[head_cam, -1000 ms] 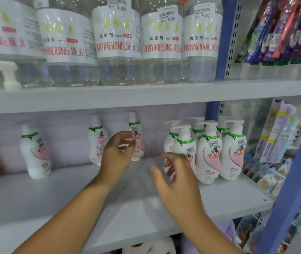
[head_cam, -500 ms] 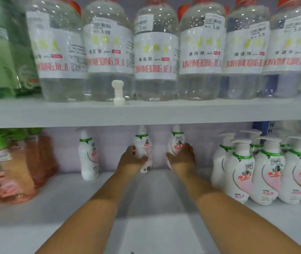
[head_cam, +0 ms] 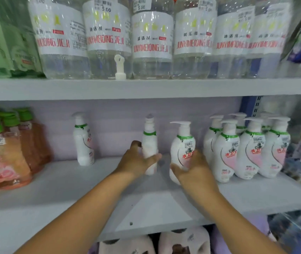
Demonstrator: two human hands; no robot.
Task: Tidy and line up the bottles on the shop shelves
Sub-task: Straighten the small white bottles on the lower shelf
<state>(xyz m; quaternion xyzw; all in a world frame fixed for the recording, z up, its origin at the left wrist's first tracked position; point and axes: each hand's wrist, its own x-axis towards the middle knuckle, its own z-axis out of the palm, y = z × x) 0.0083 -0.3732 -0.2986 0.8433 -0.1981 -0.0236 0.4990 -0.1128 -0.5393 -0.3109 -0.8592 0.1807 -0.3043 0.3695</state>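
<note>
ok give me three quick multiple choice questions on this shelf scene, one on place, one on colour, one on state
1. Where does the small loose white pump head stand?
A. upper shelf, before the large clear bottles
B. lower shelf
C. in a hand

2. What colour are the neck bands on the white pump bottles?
A. red
B. green
C. blue

3. What is the left hand doing?
A. hanging idle
B. pressing the shelf
C. holding a white pump bottle

Answers: 1 A, it stands on the upper shelf edge. 2 B, a green band rings each neck. 3 C, its fingers curl round the bottle, while the right hand holds another pump bottle.
</note>
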